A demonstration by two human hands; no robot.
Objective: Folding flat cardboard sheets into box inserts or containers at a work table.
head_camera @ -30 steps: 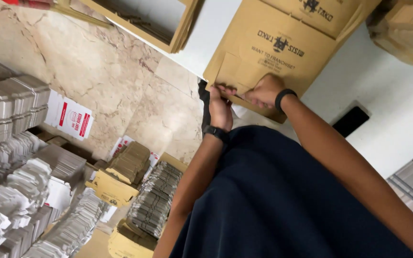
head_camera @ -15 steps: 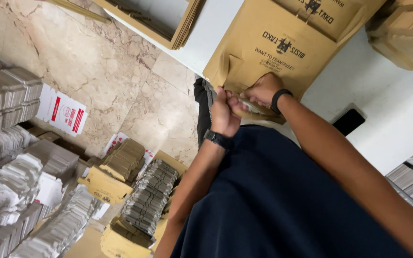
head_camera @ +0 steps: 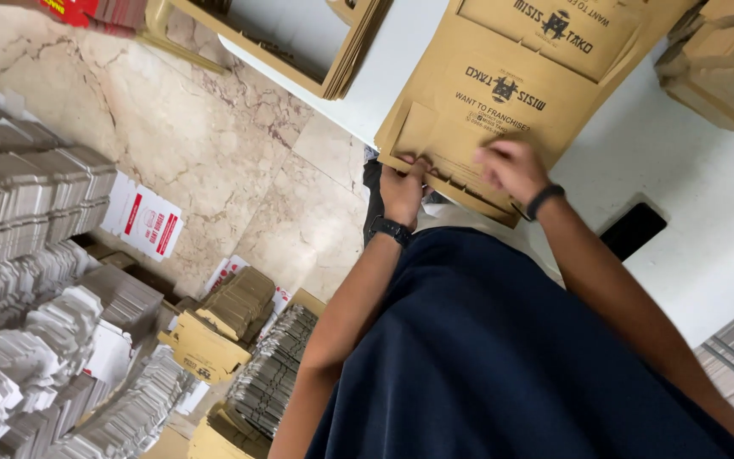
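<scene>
Flat brown printed cardboard box blank (head_camera: 503, 102), topmost of a stack on the white table (head_camera: 690, 204), held at its near edge by both our hands.

We note our left hand (head_camera: 403, 189), black watch at the wrist, pinching the blank's near-left flap in a closed grip; our right hand (head_camera: 513, 167), dark wristband, presses curled fingers onto the near edge, blurred, so we cannot tell its grip. A black phone (head_camera: 632, 230) lies on the table beside the right forearm. Stacks of folded grey and brown cartons (head_camera: 265, 382) cover the marble floor (head_camera: 214, 144).
</scene>
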